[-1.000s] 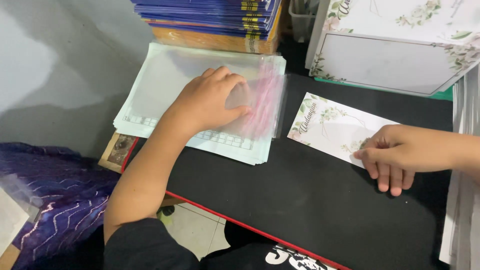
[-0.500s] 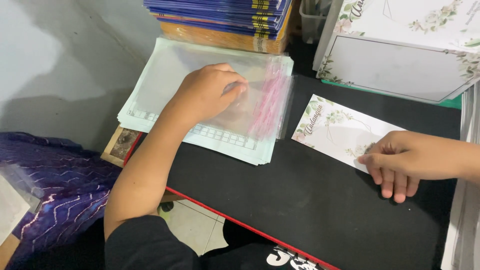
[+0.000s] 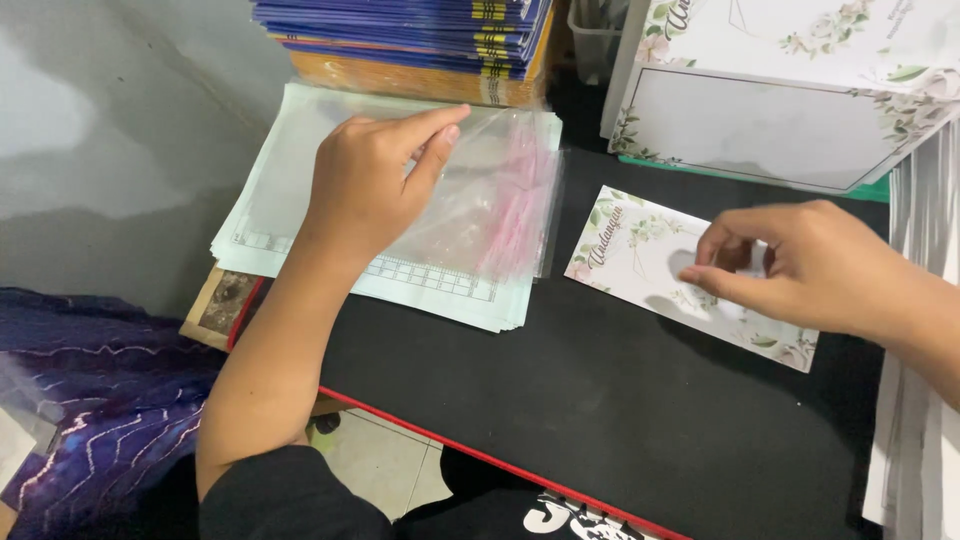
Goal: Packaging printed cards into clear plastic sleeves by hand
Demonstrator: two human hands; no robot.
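Note:
A stack of clear plastic sleeves (image 3: 500, 205) with pink sealing strips lies on a pile of pale green sheets (image 3: 290, 190) at the left of the black table (image 3: 600, 420). My left hand (image 3: 370, 180) rests on that stack, thumb and forefinger pinching the top sleeve near its far edge. A white card with a floral print (image 3: 640, 250) lies flat on the table to the right of the stack. My right hand (image 3: 790, 265) hovers just above the card, fingers loosely curled and holding nothing, its shadow falling on the card.
A tall pile of blue and orange booklets (image 3: 420, 40) stands behind the sleeves. Larger floral-printed boards (image 3: 770, 110) lean at the back right. White sheets (image 3: 920, 400) are stacked at the right edge. Purple patterned cloth (image 3: 90, 400) lies low at the left. The table's near edge is red.
My right hand has lifted off the floral card, where it was pressing flat. My left hand has gone from lying flat on the sleeves to pinching the top one.

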